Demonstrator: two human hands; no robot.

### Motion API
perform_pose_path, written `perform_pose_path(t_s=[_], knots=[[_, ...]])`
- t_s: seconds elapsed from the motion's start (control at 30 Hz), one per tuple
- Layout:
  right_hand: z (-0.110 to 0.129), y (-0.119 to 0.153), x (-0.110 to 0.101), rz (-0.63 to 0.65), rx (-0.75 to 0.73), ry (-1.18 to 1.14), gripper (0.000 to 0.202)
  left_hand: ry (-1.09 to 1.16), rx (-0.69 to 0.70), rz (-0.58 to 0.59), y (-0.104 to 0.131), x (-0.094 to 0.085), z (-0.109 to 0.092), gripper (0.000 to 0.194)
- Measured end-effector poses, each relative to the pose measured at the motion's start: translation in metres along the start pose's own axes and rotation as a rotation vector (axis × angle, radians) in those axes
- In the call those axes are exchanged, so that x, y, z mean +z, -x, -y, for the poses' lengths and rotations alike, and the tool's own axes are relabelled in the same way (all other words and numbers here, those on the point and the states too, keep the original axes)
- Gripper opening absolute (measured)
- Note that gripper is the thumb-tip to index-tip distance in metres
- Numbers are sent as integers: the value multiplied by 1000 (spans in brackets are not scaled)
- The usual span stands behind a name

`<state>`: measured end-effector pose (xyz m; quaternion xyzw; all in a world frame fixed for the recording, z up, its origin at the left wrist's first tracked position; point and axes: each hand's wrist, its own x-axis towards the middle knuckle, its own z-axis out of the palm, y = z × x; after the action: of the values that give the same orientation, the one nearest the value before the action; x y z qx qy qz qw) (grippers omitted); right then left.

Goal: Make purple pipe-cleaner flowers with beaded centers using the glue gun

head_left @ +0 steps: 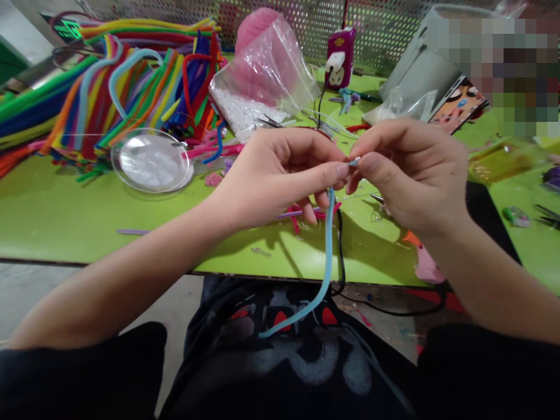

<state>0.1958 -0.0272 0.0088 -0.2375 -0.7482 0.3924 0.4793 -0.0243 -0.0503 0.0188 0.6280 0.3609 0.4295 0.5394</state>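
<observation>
A pale-blue stem (328, 256), seemingly a fuzzy pipe cleaner, hung below the left hand (280, 169), passing the near edge of the tabletop (61, 224) and curving toward the dark clothing (280, 361) over the lap. The left hand had its thumb and forefinger pinched together at the stem's upper end. The right hand (413, 175) met it there in a narrow pinch on a small bluish piece (354, 162); whether this was the stem's own tip could not be told.

The stem looked very light and soft-surfaced, and probably had a thin wire core, so it would bend easily and hold a curve rather than spring back. It seemed best gripped close to the worked end, since the long tail would swing; a cut tip might prick.

Beyond the hands, a clear plastic bag (280, 81) had many small white bits (245, 114) in its lower part; whether the pink ball (258, 38) lay inside or behind it was unclear. To the left sat a clear round dish or reel (151, 160) with a whitish centre. The inside of the grey bin (411, 64) was hidden. A yellow see-through box (503, 160) seemed to have tiny bits in one corner.
</observation>
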Motion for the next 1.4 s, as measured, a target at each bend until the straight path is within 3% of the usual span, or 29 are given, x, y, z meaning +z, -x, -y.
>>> perform_pose_path(t_s=[0.17,0.37,0.57,0.77,0.93,1.17,1.4], knots=[[0,2,1,-1,54,-49,4,-13,-19,-11,0,1,-2,12],[-3,3,1,-31,-50,-60,11,54,36,19,0,0,0,11],[1,6,0,-31,-27,6,8,44,34,14,0,-1,1,18],[6,11,-4,-55,-95,316,22,-62,52,3,-1,0,0,20],[17,10,-8,-2,-243,589,32,-167,132,-30,0,3,1,17],[21,9,-11,44,-384,775,23,-140,167,-11,-1,1,5,15],[24,8,-22,49,-410,835,24,-82,73,2,-2,0,0,22]])
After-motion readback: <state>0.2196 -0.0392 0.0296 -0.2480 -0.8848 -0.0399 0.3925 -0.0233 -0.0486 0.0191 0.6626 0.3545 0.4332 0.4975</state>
